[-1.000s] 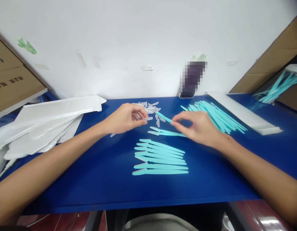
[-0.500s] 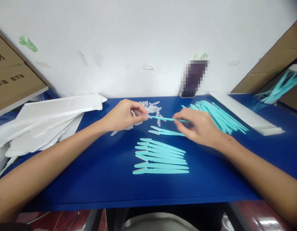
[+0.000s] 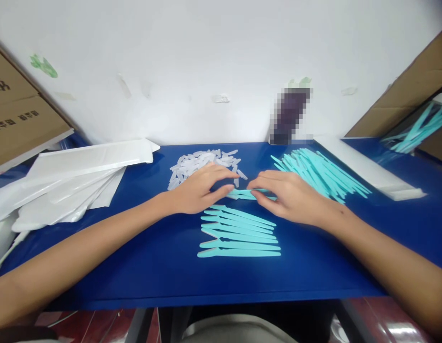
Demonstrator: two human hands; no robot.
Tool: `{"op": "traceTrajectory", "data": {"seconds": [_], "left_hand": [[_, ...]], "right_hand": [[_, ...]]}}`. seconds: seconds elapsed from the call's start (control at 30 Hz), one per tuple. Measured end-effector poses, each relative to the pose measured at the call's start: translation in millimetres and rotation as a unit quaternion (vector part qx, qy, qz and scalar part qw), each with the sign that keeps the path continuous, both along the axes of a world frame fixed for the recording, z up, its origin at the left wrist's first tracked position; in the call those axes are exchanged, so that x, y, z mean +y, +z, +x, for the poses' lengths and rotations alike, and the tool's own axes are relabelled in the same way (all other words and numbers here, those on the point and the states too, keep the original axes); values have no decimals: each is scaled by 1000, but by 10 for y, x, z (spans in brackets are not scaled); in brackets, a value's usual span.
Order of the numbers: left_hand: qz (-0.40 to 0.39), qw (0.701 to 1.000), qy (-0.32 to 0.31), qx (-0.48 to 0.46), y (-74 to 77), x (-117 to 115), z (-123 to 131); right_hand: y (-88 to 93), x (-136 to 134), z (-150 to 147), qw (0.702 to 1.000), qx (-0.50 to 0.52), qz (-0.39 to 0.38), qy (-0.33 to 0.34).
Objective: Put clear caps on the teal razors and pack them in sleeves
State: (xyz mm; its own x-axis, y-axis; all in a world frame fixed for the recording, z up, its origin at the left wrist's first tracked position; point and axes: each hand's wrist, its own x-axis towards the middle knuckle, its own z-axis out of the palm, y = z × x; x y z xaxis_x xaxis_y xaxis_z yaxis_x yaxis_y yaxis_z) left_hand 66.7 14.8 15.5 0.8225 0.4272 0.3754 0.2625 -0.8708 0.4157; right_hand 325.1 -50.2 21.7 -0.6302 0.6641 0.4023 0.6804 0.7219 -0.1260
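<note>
Turquoise eyebrow razors (image 3: 242, 241) lie in a row on the blue table, their heads to the left. Behind them is a smaller group of eyebrow razors (image 3: 244, 194), partly hidden by my hands. My left hand (image 3: 201, 188) is open beside the heads of that group, thumb and index finger apart with nothing between them. My right hand (image 3: 290, 193) has its thumb and fingers around an eyebrow razor handle in the same group, low over the table. A pile of small translucent blade caps (image 3: 192, 164) lies behind my left hand.
A heap of eyebrow razors (image 3: 321, 174) lies at the right, beside a long white box (image 3: 371, 169). White plastic bags (image 3: 92, 157) are stacked at the left. A blurred phone (image 3: 290, 116) leans on the wall. Cardboard boxes (image 3: 20, 105) stand at the sides.
Both hands have come down toward the small group of razors with the razor they held between them. My left hand has let go of the capped end, and its fingers have spread.
</note>
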Motion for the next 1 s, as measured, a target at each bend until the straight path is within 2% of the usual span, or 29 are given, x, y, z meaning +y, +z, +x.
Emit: {"op": "traceTrajectory", "data": {"seconds": [0.13, 0.27, 0.4, 0.5, 0.6, 0.73, 0.83, 1.0], "left_hand": [[29, 997, -26, 62, -29, 134, 17], [71, 982, -10, 177, -18, 172, 87], [141, 967, 0, 211, 44, 215, 18], [171, 965, 9, 199, 56, 226, -139], [160, 971, 23, 174, 5, 151, -338], [145, 980, 45, 131, -96, -16, -556], [173, 979, 64, 86, -150, -81, -587], [184, 980, 76, -18, -182, -146, -461]], "right_hand": [[44, -13, 16, 996, -81, -33, -7], [38, -32, -20, 988, -153, -5, -19], [6, -36, -45, 983, -183, 7, -19], [-14, -32, -57, 983, -182, 23, -16], [-7, -45, -88, 988, -149, 35, -15], [34, -100, -165, 992, -105, -75, 3], [38, -139, -214, 984, -122, -132, 9], [-8, -157, -202, 982, -121, -141, -15]]}}
